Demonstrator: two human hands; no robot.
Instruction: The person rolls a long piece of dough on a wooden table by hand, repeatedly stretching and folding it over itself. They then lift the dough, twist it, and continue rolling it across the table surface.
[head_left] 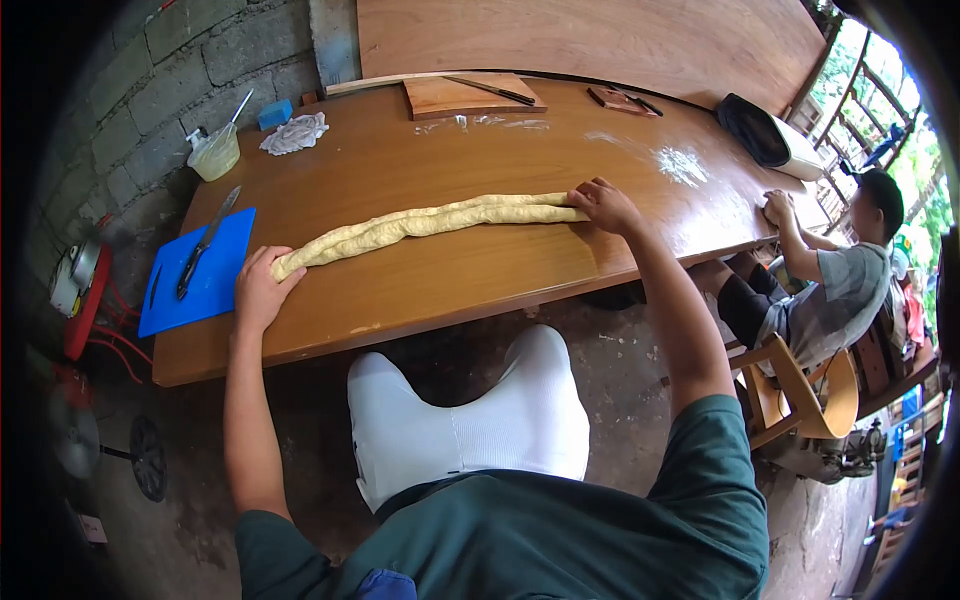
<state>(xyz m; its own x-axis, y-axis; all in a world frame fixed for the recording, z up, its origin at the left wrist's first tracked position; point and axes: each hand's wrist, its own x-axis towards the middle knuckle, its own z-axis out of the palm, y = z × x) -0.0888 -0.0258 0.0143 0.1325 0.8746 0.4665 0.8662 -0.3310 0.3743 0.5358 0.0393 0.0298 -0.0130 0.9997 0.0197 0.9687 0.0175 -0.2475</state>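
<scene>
A long roll of yellowish dough (430,222) lies across the brown wooden table (440,290), with a lengthwise crease along it. At its left end, my left hand (263,287) is closed around the dough, thumb on the near side. My right hand (606,206) grips the other end, its fingers curled over the top. Just left of my left hand lies a blue cutting board (215,262) with a black-handled knife (207,245) on it and a second, smaller dark blade beside that.
Along the back are a wooden board (470,97) with a knife, a smaller board (622,101), a crumpled cloth (295,133), a blue sponge (275,114) and a tub (214,153). White flour (682,166) dusts the right side. A seated person (825,265) leans on the table's right end.
</scene>
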